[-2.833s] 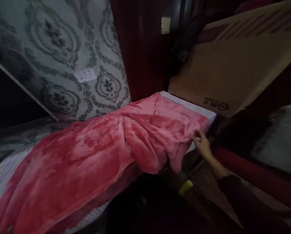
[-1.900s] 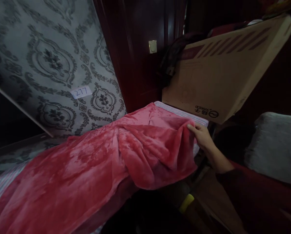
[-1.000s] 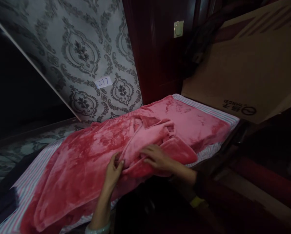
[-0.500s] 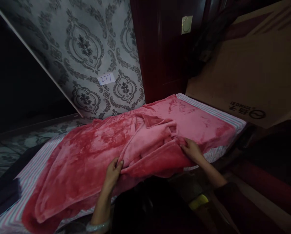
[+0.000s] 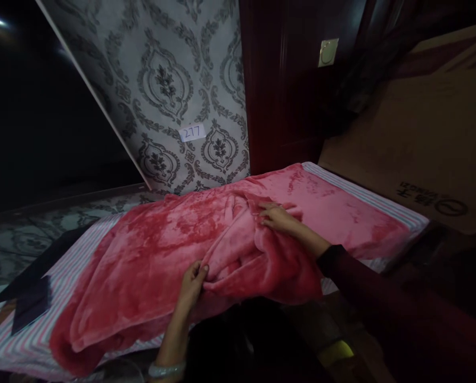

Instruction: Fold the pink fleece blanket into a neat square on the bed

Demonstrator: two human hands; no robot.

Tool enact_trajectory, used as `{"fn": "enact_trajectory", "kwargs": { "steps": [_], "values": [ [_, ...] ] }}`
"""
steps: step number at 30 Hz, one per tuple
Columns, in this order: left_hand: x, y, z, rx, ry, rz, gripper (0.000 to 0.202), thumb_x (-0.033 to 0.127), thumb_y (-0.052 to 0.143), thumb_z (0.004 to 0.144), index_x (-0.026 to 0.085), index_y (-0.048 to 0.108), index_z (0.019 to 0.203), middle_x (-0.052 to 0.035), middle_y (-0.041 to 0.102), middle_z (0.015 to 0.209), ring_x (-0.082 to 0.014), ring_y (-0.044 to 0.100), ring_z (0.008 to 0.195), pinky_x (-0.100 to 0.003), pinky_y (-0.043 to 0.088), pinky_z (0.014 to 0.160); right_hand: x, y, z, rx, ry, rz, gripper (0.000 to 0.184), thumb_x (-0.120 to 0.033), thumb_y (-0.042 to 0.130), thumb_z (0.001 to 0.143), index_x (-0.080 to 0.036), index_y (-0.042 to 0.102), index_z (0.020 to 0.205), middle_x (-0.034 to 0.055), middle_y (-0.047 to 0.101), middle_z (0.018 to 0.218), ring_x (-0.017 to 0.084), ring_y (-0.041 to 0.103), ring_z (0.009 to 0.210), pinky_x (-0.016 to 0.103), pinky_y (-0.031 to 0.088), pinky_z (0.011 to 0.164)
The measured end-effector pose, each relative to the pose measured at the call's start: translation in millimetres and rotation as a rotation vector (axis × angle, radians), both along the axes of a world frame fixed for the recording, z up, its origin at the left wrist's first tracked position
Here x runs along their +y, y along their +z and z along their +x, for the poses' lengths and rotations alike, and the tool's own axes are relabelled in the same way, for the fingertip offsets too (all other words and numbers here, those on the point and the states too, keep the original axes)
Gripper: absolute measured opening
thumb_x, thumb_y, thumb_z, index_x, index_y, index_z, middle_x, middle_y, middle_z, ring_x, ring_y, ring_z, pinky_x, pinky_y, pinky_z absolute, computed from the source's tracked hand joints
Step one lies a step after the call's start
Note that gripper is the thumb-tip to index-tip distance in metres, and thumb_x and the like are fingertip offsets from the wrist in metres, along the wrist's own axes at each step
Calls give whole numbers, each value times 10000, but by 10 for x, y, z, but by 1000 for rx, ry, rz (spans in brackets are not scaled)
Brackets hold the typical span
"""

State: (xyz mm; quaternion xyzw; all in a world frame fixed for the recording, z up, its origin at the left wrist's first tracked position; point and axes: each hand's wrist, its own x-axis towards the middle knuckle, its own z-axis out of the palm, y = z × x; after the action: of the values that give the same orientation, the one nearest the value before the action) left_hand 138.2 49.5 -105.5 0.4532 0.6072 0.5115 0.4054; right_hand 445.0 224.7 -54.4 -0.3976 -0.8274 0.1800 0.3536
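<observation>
A red and pink plush blanket [image 5: 142,276] lies over a striped sheet [image 5: 76,255], with a bunched fold near its middle. My left hand [image 5: 194,282] pinches the blanket's folded edge at the front between thumb and fingers. Across the bunched part, my right hand [image 5: 277,217] rests with fingers stretched out and somewhat apart on the plush cloth. Its fingertips touch the fold's far side; the thumb is hard to make out.
A large cardboard box [image 5: 417,133] stands at the right, beside the dark red door panel [image 5: 286,106]. Dark folded cloth [image 5: 32,303] lies on the sheet's left end. A dark screen-like panel [image 5: 54,127] is at the left. A yellow object [image 5: 337,351] sits low in front.
My right hand has left the blanket's front edge and moved inward and left over the bunched fold. The left hand keeps its pinch. The view has shifted slightly left.
</observation>
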Motion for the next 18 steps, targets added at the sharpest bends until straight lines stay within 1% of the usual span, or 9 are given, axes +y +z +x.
{"fn": "enact_trajectory", "kwargs": {
  "steps": [2, 5, 8, 11, 13, 15, 16, 17, 18],
  "values": [
    [11, -17, -18, -2, -12, -3, 436, 606, 760, 614, 198, 630, 703, 19, 593, 663, -164, 535, 642, -273, 431, 605, 84, -133, -60, 21, -22, -7, 132, -149, 672, 761, -191, 783, 818, 108, 767, 1092, 296, 665, 1101, 448, 480, 1058],
    [36, -32, -31, 25, -20, 3, 434, 611, 747, 628, 198, 627, 684, 11, 603, 663, -169, 541, 649, -279, 434, 616, 116, -270, -76, 65, -71, 1, 148, -223, 650, 826, -211, 780, 896, 77, 777, 1031, 272, 684, 1057, 454, 502, 1034],
    [53, -24, -15, 55, -29, 15, 407, 592, 723, 636, 199, 666, 722, -1, 631, 691, -190, 571, 686, -295, 454, 648, 99, -327, -78, 111, -125, 15, 144, -264, 633, 861, -236, 771, 891, 73, 779, 1026, 276, 685, 1064, 463, 494, 1047],
    [62, 2, 7, 97, -56, 17, 352, 543, 713, 614, 208, 663, 711, 1, 634, 679, -196, 583, 688, -304, 465, 657, 91, -297, -37, 182, -181, 34, 191, -290, 579, 900, -245, 765, 901, 76, 775, 1054, 276, 683, 1078, 454, 494, 1046],
    [77, 60, 1, 131, -62, 36, 305, 505, 693, 614, 215, 646, 696, 5, 631, 665, -188, 581, 670, -296, 464, 635, 95, -191, 58, 280, -234, 72, 231, -327, 545, 920, -249, 762, 911, 72, 769, 1051, 270, 685, 1061, 443, 506, 1027],
    [105, 206, -35, 148, -12, 79, 283, 489, 662, 620, 224, 621, 710, 17, 613, 637, -170, 563, 607, -278, 445, 568, 81, 14, 222, 408, -297, 164, 244, -375, 552, 919, -248, 759, 915, 71, 762, 1034, 266, 683, 1033, 432, 515, 1003],
    [121, 328, -64, 150, 29, 106, 276, 483, 644, 625, 231, 603, 729, 30, 594, 611, -158, 542, 554, -266, 422, 520, 57, 156, 323, 471, -329, 231, 242, -396, 569, 915, -245, 758, 921, 70, 757, 1021, 265, 680, 1015, 429, 516, 992],
    [136, 486, -97, 151, 74, 140, 267, 472, 625, 632, 239, 579, 754, 46, 570, 580, -148, 516, 498, -256, 392, 475, 17, 319, 430, 525, -361, 306, 241, -410, 585, 913, -240, 755, 931, 69, 751, 1004, 261, 675, 990, 428, 516, 977],
    [149, 677, -134, 155, 123, 181, 258, 457, 608, 640, 249, 552, 780, 66, 537, 545, -139, 479, 442, -248, 358, 435, -40, 499, 536, 572, -391, 383, 239, -417, 600, 915, -234, 751, 946, 64, 743, 986, 255, 669, 962, 425, 516, 959]
  ]
}}
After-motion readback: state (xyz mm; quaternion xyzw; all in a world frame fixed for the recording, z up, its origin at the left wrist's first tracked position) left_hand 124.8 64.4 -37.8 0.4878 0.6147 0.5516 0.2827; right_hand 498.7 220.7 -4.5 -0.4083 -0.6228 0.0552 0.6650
